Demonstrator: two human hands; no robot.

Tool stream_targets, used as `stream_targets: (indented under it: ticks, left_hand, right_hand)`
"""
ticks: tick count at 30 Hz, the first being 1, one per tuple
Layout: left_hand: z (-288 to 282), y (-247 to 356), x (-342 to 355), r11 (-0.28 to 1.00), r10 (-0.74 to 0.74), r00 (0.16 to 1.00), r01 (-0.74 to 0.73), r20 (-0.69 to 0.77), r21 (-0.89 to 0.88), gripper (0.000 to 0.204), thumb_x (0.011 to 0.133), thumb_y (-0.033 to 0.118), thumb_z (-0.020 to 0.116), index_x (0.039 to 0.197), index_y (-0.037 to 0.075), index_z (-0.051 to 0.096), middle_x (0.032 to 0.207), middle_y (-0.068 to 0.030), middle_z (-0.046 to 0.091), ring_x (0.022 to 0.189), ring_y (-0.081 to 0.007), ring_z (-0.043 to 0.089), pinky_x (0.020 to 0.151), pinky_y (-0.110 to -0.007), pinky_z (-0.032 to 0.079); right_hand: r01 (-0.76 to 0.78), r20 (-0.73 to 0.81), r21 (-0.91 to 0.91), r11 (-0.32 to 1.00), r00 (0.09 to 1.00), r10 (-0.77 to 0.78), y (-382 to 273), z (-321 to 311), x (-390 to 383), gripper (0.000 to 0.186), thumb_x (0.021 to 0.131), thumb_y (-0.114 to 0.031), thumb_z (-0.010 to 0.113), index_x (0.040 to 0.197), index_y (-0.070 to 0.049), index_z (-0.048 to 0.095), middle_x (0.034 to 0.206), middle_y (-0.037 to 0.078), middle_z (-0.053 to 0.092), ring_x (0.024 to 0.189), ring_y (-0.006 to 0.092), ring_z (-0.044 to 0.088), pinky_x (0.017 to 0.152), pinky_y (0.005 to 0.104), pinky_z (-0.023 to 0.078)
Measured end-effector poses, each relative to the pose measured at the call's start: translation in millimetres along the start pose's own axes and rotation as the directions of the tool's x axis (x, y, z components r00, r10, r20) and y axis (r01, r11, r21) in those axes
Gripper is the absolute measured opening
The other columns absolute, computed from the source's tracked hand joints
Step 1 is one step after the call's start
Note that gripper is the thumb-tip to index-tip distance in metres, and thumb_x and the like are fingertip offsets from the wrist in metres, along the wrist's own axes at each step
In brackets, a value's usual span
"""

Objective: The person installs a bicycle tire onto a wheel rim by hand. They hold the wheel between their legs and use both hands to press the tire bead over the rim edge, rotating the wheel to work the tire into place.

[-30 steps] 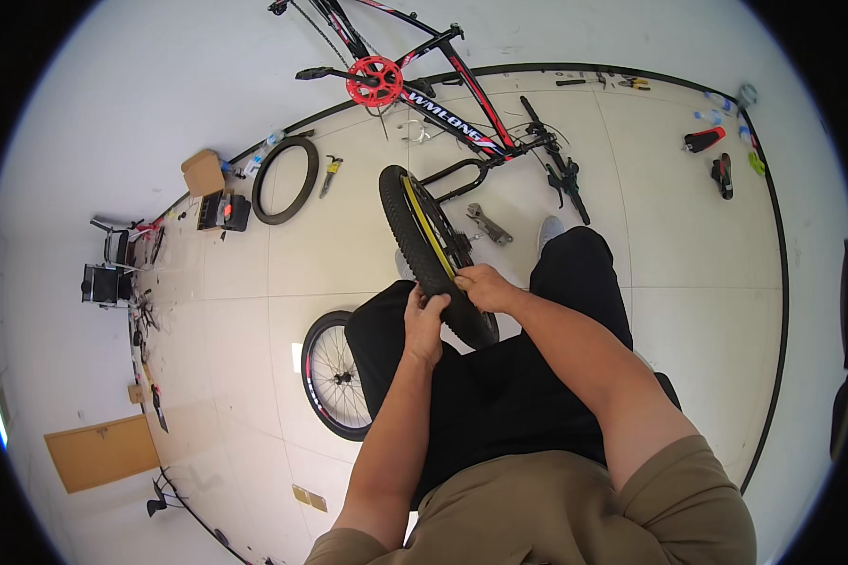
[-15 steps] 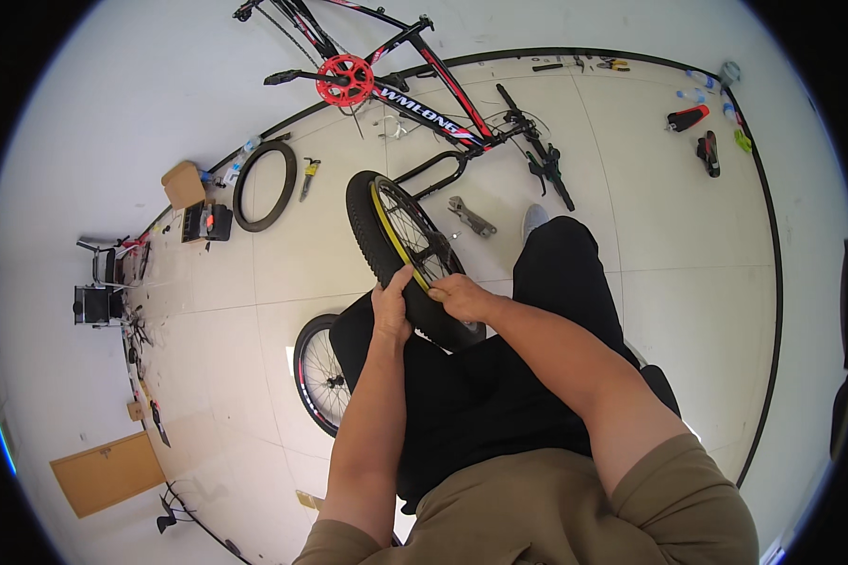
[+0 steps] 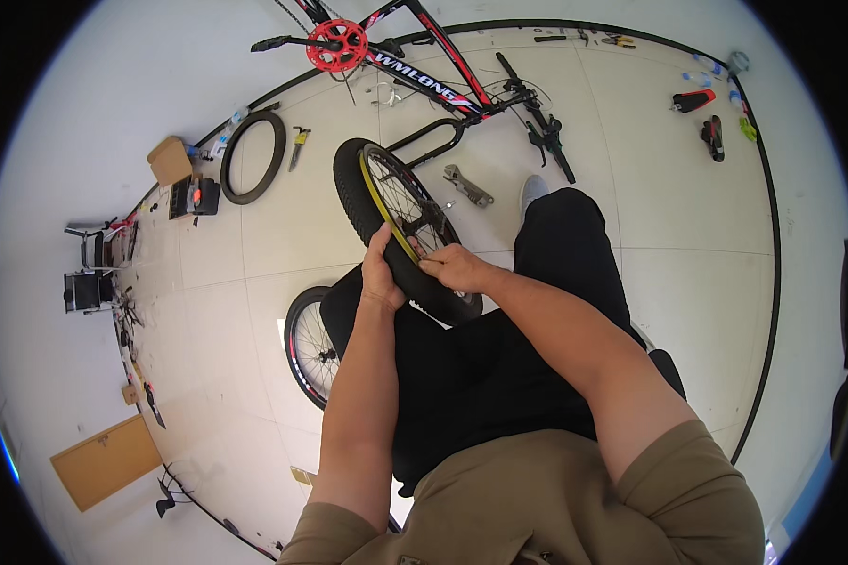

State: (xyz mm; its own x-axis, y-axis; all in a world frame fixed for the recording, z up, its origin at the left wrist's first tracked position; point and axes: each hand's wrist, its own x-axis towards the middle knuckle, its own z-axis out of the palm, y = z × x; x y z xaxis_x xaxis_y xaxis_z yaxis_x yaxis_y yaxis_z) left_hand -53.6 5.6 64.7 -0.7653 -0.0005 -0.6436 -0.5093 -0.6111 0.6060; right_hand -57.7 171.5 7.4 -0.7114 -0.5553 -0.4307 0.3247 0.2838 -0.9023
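Observation:
A bicycle wheel [image 3: 345, 188] with a knobby black tyre leans upright and tilted between my legs, its lower part close to my trousers. A yellow band [image 3: 377, 202] runs along the edge where the tyre meets the rim. My left hand [image 3: 381, 273] grips the tyre from its left side, thumb up near the yellow band. From the right, my right hand [image 3: 454, 267] closes round the rim by the band, with fingertips showing beside the spokes. The tyre's lowest part is partly hidden by my hands and legs.
Ahead lies a black and red bicycle frame [image 3: 433, 89] with handlebars [image 3: 548, 146]. An adjustable wrench [image 3: 468, 186] rests right of the wheel. A loose tyre [image 3: 233, 160], a hammer-like tool [image 3: 299, 149] and a toolbox [image 3: 196, 197] are left; another wheel [image 3: 297, 353] lies by my left leg.
The whole scene has shifted slightly up in the picture. Both hands stay on the wheel, and the fingertips of my right hand now show more on the spoke side of the rim.

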Motion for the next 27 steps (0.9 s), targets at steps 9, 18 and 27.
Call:
stream_targets:
  ticks: [9,18,27]
  left_hand:
    - [-5,-1,4,1.0,0.009,0.997,-0.008,-0.079,0.013,0.043,0.095,0.047,0.066,0.119,0.012,0.062,0.084,-0.0089,0.065,0.078,-0.0243,0.064,0.069,-0.038,0.054]
    - [3,3,-3,0.999,0.017,0.995,-0.014,-0.103,0.033,0.04,0.095,0.048,0.065,0.115,0.013,0.063,0.082,-0.008,0.066,0.076,-0.0232,0.065,0.068,-0.038,0.054]
    - [-10,-19,4,0.997,0.061,0.995,-0.057,-0.081,0.048,0.043,0.094,0.051,0.066,0.11,0.012,0.061,0.084,-0.009,0.066,0.078,-0.0253,0.065,0.071,-0.04,0.055]
  right_hand:
    - [-0.175,0.014,0.261,0.949,0.984,0.178,-10,-4,-3,0.027,0.088,-0.02,0.072,0.107,-0.002,0.08,0.091,0.016,0.075,0.077,0.0176,0.068,0.069,0.0352,0.058]
    - [-0.111,-0.054,-0.058,0.992,0.993,0.108,10,-2,-7,0.032,0.075,-0.004,0.059,0.098,-0.003,0.081,0.093,0.023,0.076,0.094,0.0358,0.074,0.083,0.0406,0.059]
    - [-0.051,-0.012,-0.117,0.992,0.999,0.05,-7,14,-24,0.046,0.074,-0.01,0.061,0.116,0.008,0.069,0.112,0.032,0.07,0.112,0.0428,0.067,0.098,0.0413,0.052]
